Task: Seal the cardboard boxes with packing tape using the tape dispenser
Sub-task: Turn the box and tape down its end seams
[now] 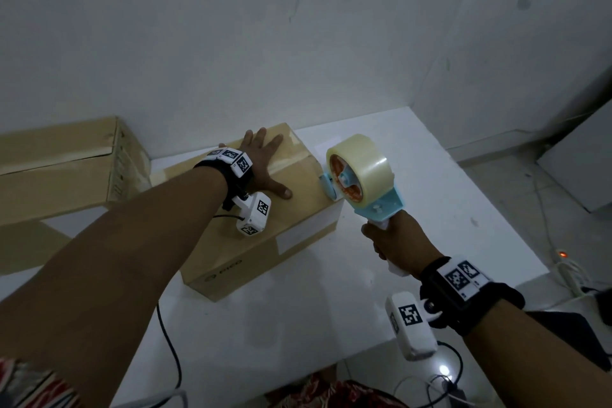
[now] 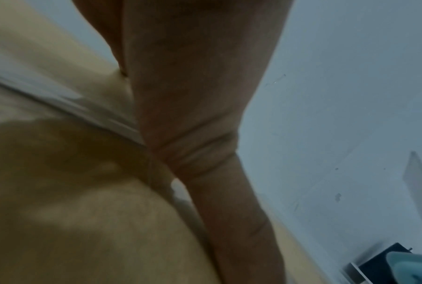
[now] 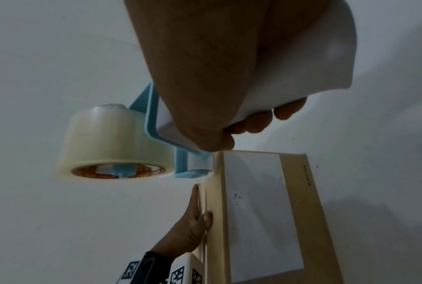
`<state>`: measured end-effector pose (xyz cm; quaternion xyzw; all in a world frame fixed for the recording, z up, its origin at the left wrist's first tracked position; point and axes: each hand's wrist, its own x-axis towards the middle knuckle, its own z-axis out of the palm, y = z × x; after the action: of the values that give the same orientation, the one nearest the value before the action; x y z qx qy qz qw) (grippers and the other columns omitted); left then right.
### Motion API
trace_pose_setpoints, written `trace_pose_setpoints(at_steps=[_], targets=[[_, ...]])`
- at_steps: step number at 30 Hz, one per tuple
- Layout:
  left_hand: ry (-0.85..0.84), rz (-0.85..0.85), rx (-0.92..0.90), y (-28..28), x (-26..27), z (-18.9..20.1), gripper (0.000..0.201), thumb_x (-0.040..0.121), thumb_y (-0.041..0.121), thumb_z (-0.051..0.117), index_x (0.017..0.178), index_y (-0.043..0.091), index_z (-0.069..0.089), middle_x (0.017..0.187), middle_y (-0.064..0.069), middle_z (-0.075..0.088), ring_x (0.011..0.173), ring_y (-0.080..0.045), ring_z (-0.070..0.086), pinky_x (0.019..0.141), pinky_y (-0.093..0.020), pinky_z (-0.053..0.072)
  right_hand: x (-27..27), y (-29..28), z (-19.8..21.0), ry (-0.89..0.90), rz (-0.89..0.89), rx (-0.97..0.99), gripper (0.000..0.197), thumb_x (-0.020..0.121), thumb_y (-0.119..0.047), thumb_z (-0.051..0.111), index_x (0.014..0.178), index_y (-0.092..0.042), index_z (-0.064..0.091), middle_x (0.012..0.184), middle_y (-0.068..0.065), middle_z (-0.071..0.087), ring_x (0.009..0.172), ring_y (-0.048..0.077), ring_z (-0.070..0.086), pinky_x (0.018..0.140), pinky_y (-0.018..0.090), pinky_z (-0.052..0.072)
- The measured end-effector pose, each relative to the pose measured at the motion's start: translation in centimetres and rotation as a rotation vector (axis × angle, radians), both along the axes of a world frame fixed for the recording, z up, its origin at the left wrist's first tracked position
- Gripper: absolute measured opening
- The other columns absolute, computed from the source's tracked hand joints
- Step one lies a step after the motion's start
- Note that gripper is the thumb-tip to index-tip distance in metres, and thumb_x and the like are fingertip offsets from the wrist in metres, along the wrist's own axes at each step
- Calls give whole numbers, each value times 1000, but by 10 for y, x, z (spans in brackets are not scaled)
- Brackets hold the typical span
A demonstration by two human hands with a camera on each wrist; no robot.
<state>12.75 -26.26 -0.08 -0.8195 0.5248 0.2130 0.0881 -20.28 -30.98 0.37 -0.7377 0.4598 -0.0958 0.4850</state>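
Nearest, at about five o'clock in the head view, the person's right hand (image 1: 395, 242) is wrapped round the white handle of a light-blue plastic tape dispenser (image 1: 371, 199), fingers curled tight about the grip; the right wrist view shows the fingertips (image 3: 258, 123) coming round the underside of that handle. The dispenser carries a fat roll of clear packing tape (image 1: 359, 162) with an orange-printed core, and its front end sits right at the three o'clock edge of the smaller tan cardboard box (image 1: 265, 228), by the top corner; whether it actually touches the cardboard cannot be told. That box lies on the white table (image 1: 430, 209) near the middle of the view, a white label on its side wall. A strip of clear tape (image 1: 298, 162) already runs along its top seam. Further out, at roughly eleven o'clock from the dispenser, the left hand (image 1: 261, 162) lies flat on the box top, fingers straight and spread, thumb out toward the near side, palm pressing the flaps down. Beyond, at nine o'clock, a larger tan cardboard box (image 1: 59, 166) stands against the pale grey wall (image 1: 298, 26), its top flaps slightly parted along a dark seam.
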Motion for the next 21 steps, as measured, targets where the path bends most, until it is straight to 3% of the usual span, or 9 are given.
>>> trace_pose_setpoints(at_steps=[5,10,16,19,21], targets=[[-5,-17,-10,-2,-3,3,145,43,91,64,152,36,-15,162,-2,-20,148,-33,-15,115,-62,10,-2,-2,-6,20,-2,-70,21,83,-13,61,65,-14,50,52,2,57,49,19,52,58,32,47],[1,-26,-1,-5,1,-2,159,19,102,49,151,39,-14,162,-3,-18,148,-36,-13,117,-61,11,-14,0,-18,0,-75,-68,23,78,-13,63,63,-15,46,50,2,53,49,21,48,56,34,44],[-22,-57,18,-10,3,-5,160,17,104,47,150,40,-14,162,-4,-17,148,-38,-12,116,-63,12,-22,6,-26,5,-108,-98,23,77,-12,65,64,-11,46,58,9,56,56,26,51,58,35,44],[-20,-50,19,-10,2,-4,160,16,103,48,150,41,-13,162,-3,-17,148,-36,-12,116,-63,12,-23,7,-29,1,-104,-105,24,77,-9,65,66,0,47,58,13,56,54,25,49,56,33,41],[-21,-46,19,-10,2,-3,162,14,103,48,150,41,-13,162,-3,-16,148,-36,-12,116,-62,13,-24,8,-30,6,-106,-107,24,78,-8,66,63,-3,47,57,11,56,53,24,49,55,31,40]])
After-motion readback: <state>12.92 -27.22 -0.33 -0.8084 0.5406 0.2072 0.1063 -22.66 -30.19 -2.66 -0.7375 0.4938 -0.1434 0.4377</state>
